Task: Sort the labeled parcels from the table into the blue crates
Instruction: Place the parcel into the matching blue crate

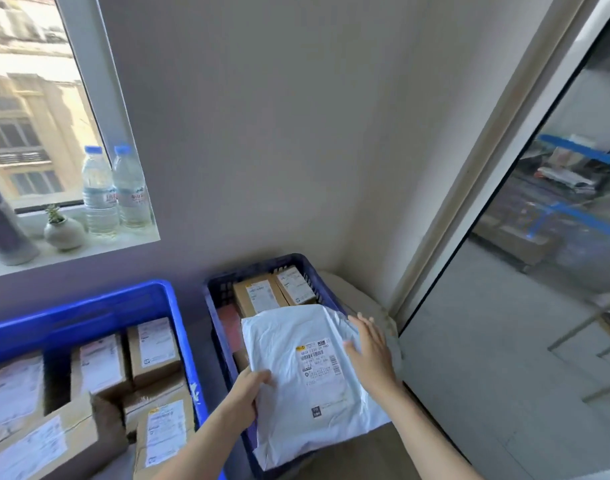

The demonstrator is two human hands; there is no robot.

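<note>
A white plastic mailer parcel [296, 379] with a printed label lies across the top of the dark blue crate [224, 327]. My left hand [246, 393] grips its left edge, thumb on top. My right hand [367, 355] rests on its right edge with the fingers straight. Two brown labeled boxes [262, 297] sit at the back of this crate, behind the mailer. To the left, the bright blue crate [179, 327] holds several brown labeled boxes [151, 351].
Two water bottles [114, 192], a small plant pot [63, 232] and a dark flask [4, 230] stand on the windowsill above the crates. A wall corner and a glass door [525, 306] close off the right side.
</note>
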